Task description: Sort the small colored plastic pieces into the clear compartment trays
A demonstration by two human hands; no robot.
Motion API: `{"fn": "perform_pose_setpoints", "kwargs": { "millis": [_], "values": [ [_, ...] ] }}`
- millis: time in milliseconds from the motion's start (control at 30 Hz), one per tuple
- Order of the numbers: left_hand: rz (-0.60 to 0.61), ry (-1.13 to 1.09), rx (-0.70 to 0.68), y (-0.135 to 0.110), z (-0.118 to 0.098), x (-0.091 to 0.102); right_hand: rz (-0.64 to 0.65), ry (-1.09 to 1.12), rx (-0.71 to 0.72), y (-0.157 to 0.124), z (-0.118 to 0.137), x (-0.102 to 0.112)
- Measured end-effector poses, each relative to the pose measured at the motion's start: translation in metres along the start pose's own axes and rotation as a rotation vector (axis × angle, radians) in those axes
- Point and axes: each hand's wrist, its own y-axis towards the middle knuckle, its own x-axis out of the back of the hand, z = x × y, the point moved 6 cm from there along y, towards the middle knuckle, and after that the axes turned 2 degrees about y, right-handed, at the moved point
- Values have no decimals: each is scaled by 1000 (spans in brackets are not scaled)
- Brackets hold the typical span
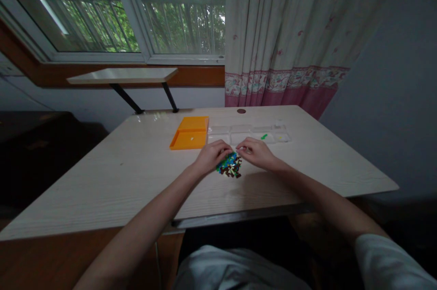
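Observation:
A pile of tiny building bricks (231, 166) in blue, green, brown and pale yellow lies on the table in front of me. My left hand (214, 154) rests at the pile's left and far side, fingers bent and fingertips among the bricks; whether it grips one is hidden. Just right of the pile, my right hand (256, 152) has thumb and forefinger pinched together on a small whitish piece, too small to make out well. Behind my hands stands a clear compartment tray (241, 129), with some green bricks (264, 136) in one compartment and a yellow bit (280, 138) in another.
An open orange case (184, 145) with a small white piece (191, 138) inside stands left of the clear tray. At the table's (136, 190) back left is a raised white shelf (126, 75) on black legs. A round brown cap (241, 111) sits near the back edge.

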Motion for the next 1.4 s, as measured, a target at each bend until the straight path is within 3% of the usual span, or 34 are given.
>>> {"fn": "perform_pose_setpoints", "kwargs": {
  "millis": [167,667,833,1067,1400],
  "values": [
    [-12,-8,12,0,-2,-3,-25,56,53,-4,6,-11],
    [-30,-17,-24,1,-4,-3,-99,9,165,-7,7,-12],
    [-52,80,67,2,7,3,-138,-16,171,-6,7,2],
    [200,291,61,-3,22,-10,-321,-99,204,-5,-8,43],
    [288,365,82,-5,26,-15,-274,-109,203,-4,-15,36]
  ]
}}
